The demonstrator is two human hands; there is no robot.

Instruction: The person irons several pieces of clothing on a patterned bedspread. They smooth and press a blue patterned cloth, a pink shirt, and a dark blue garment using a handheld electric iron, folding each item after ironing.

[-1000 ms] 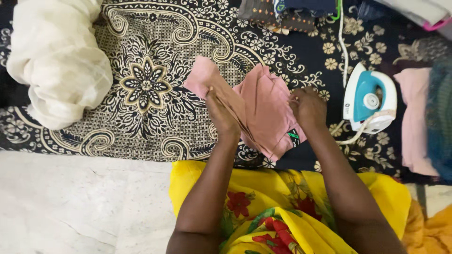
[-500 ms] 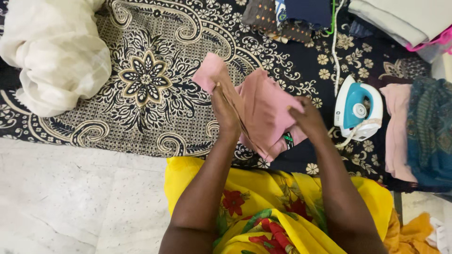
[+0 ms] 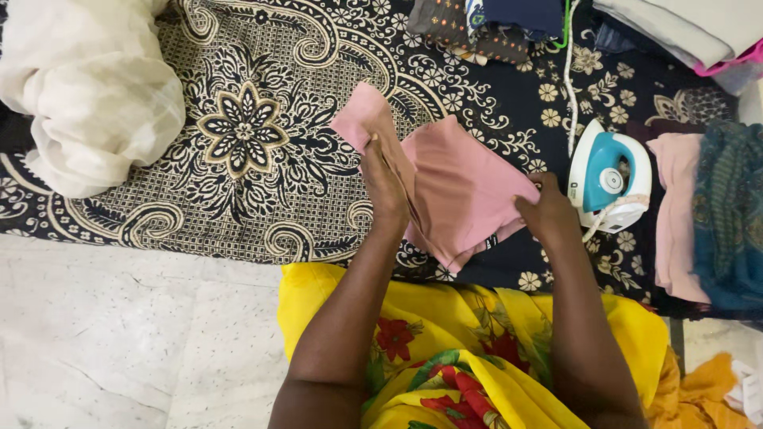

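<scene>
Since the earlier frame the right hand (image 3: 547,213) has moved outward, toward the iron (image 3: 608,179), and the pink cloth (image 3: 465,187) now lies flatter and wider between the two hands. The left hand (image 3: 385,184) stays almost at the same place.

The left hand stands on its edge and grasps a fold of the pink cloth between thumb and fingers. One corner of the cloth sticks out just beyond this grip, on the far side of the fingers. The right hand is closed on the opposite edge of the cloth, and the fingers press it down on the patterned sheet (image 3: 262,135).

The iron, white and blue, stands just beside the right hand on its outer side, with the cord (image 3: 569,79) going away from the person. Further out from this grip lies a folded pink garment (image 3: 679,214). Well apart from the left hand, on its outer side, lies a white bundle of cloth (image 3: 95,95). Beyond both hands there is a stack of dark folded clothes (image 3: 493,24).
</scene>
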